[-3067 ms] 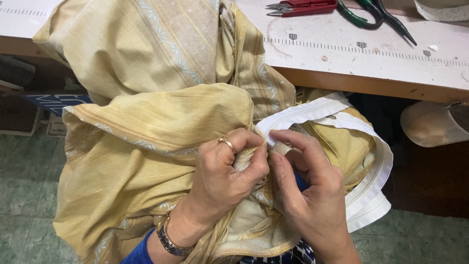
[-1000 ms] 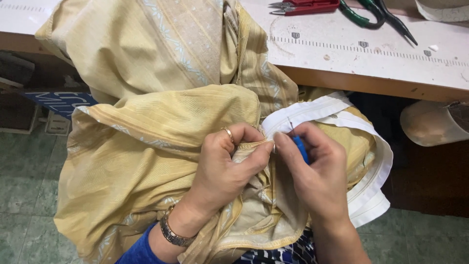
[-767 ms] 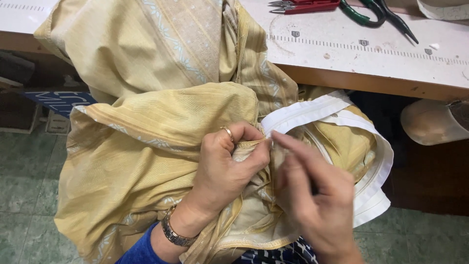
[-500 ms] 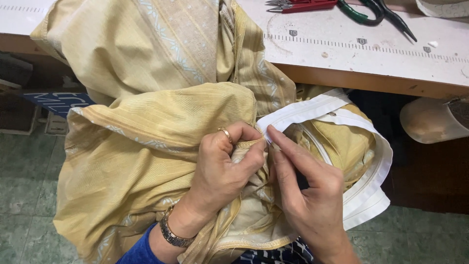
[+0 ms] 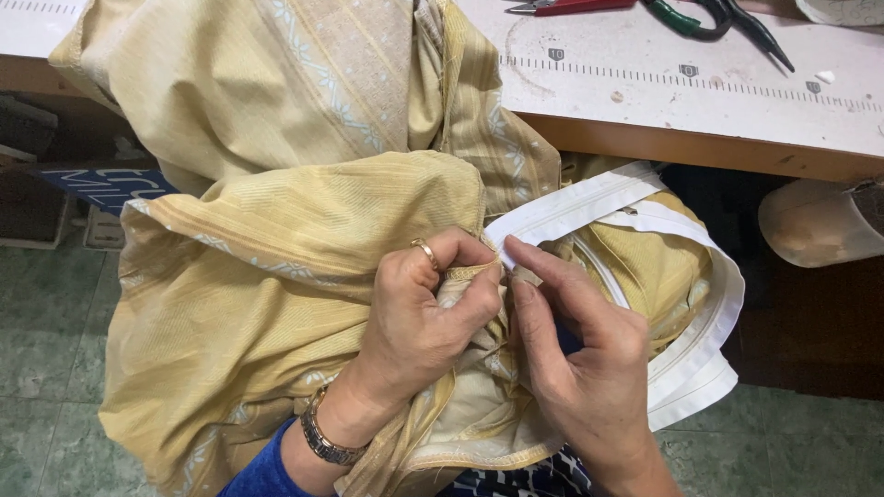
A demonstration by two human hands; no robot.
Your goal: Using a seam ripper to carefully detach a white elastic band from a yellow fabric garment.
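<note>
A large yellow patterned cloth (image 5: 276, 248) hangs off the table and is bunched in my lap. My left hand (image 5: 424, 322), with a ring and a metal bracelet, pinches a folded edge of the cloth. My right hand (image 5: 575, 354) meets it from the right, fingertips pressed on the same seam where a white zipper tape (image 5: 681, 304) joins the cloth. A small blue object shows partly behind my right palm; I cannot tell what it is. The zipper tape loops round to the right of my right hand.
A white worktable (image 5: 700, 101) with a printed ruler scale and a wooden edge runs across the top. Red-handled scissors (image 5: 571, 5) and green-handled pliers (image 5: 686, 18) lie on it. A pale rounded object (image 5: 815, 225) sits under the table at right. Green tiled floor (image 5: 46, 350) lies below.
My right hand lifted away with a blue object near its fingertips, then came back down onto the seam. The left hand kept its pinch on the cloth throughout.
</note>
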